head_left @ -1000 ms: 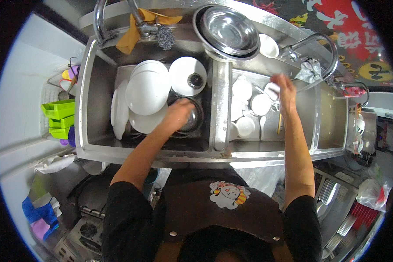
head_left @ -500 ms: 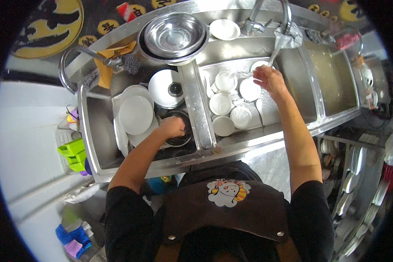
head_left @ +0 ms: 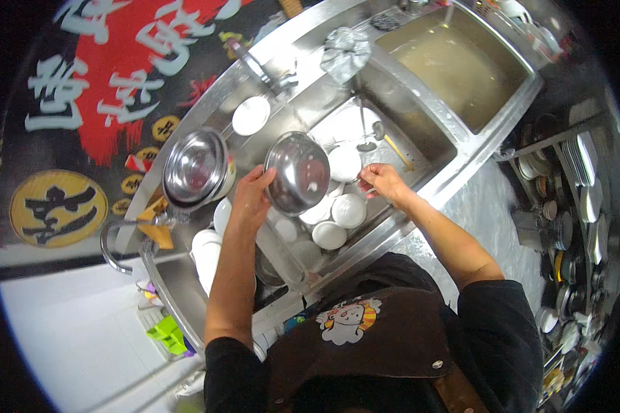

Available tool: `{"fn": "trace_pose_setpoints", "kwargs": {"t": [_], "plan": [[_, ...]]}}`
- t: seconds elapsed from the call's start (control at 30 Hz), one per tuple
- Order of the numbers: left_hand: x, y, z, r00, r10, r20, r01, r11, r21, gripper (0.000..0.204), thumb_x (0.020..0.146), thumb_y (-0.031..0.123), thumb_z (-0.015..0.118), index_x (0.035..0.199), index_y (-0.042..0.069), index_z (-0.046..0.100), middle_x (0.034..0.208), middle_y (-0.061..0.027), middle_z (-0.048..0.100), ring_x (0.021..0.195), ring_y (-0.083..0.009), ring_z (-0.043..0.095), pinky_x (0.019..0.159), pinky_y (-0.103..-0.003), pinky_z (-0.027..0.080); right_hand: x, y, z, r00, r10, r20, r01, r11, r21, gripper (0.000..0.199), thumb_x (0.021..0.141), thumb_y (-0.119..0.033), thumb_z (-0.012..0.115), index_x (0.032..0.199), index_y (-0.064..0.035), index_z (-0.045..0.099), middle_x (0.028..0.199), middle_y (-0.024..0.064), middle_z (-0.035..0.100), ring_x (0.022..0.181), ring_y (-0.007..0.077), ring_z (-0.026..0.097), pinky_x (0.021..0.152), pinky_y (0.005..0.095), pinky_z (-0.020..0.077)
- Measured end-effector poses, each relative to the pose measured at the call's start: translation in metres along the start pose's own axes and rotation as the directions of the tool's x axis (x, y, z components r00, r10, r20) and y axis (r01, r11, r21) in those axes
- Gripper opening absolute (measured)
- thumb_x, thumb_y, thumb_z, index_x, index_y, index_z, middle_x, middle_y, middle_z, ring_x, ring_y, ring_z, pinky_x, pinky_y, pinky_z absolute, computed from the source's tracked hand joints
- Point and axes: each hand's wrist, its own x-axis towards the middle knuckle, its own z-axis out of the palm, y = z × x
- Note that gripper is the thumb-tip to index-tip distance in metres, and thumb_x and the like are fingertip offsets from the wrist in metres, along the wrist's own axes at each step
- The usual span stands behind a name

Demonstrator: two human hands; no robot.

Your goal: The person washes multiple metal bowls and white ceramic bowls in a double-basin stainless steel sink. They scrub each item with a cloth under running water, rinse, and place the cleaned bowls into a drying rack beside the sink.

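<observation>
My left hand grips the rim of a shiny metal bowl, held tilted over the middle basin. My right hand is just right of a white dish, its fingers pinched together. A bit of something reddish shows by those fingers, too small to name. Below the metal bowl lie more small white dishes, among them a round one and another nearer me. Two ladles, one dark and one with a yellowish handle, lie in the same basin.
Stacked metal bowls and a white dish stand on the back ledge. A tap reaches over the middle basin. Cloudy water fills the right basin. White plates sit in the left basin, and shelved dishes stand at right.
The view has turned. My left hand has left the left basin and now holds a metal bowl over the middle one. My right hand has come down nearer me, beside the white dishes.
</observation>
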Motion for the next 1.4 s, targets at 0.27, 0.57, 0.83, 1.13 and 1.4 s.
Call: {"fn": "trace_pose_setpoints", "kwargs": {"t": [0.27, 0.57, 0.83, 1.13, 1.4], "plan": [[0.058, -0.003, 0.091, 0.982, -0.185, -0.042, 0.175, 0.967, -0.184, 0.041, 0.093, 0.014, 0.054, 0.131, 0.014, 0.039, 0.132, -0.0104, 0.048, 0.117, -0.0319, 0.052, 0.097, -0.064, 0.038, -0.04, 0.005, -0.076, 0.982, -0.102, -0.16, 0.127, 0.98, 0.153, 0.02, 0.093, -0.02, 0.053, 0.089, -0.0023, 0.062, 0.077, 0.0041, 0.062, 0.068, 0.0121, 0.059, 0.059, 0.028, 0.0503], [0.083, -0.029, 0.092, 0.988, -0.056, 0.141, 0.082, 0.98, -0.183, 0.032, 0.095, 0.022, 0.052, 0.122, 0.006, 0.042, 0.126, -0.0155, 0.047, 0.118, -0.0387, 0.047, 0.094, -0.071, 0.038, -0.068, 0.016, -0.063, 0.947, -0.2, -0.251, 0.22, 0.974, 0.051, 0.021, 0.091, -0.019, 0.052, 0.092, -0.0009, 0.062, 0.075, 0.0058, 0.064, 0.068, 0.0139, 0.061, 0.059, 0.0291, 0.0505], [0.097, -0.051, 0.03, 0.962, -0.07, 0.265, 0.156, 0.935, -0.319, 0.053, 0.092, 0.037, 0.053, 0.135, 0.009, 0.04, 0.137, -0.0162, 0.042, 0.123, -0.0371, 0.043, 0.102, -0.063, 0.031, -0.075, -0.008, 0.012, 0.787, -0.588, -0.188, 0.392, 0.711, -0.583, 0.024, 0.085, -0.024, 0.054, 0.086, -0.0021, 0.065, 0.08, 0.0201, 0.064, 0.074, 0.0336, 0.062, 0.071, 0.0445, 0.0495], [0.056, -0.047, 0.038, 0.958, 0.012, 0.287, 0.137, 0.86, -0.492, 0.059, 0.094, 0.05, 0.045, 0.136, 0.009, 0.041, 0.132, -0.0091, 0.049, 0.123, -0.0239, 0.046, 0.105, -0.044, 0.035, -0.055, -0.083, 0.103, 0.572, -0.803, 0.168, 0.642, 0.311, -0.7, 0.028, 0.081, -0.018, 0.058, 0.098, 0.0032, 0.06, 0.114, 0.0193, 0.057, 0.111, 0.0343, 0.052, 0.091, 0.0401, 0.0446], [0.039, -0.043, 0.044, 0.971, 0.188, 0.151, -0.054, 0.781, -0.622, 0.063, 0.095, 0.057, 0.035, 0.142, 0.015, 0.033, 0.144, -0.0063, 0.037, 0.131, -0.0223, 0.038, 0.108, -0.04, 0.032, -0.01, -0.085, 0.126, 0.212, -0.936, 0.281, 0.596, -0.104, -0.796, 0.045, 0.078, -0.017, 0.057, 0.116, 0.0067, 0.052, 0.126, 0.0216, 0.05, 0.126, 0.0347, 0.043, 0.108, 0.0419, 0.0311]]}}
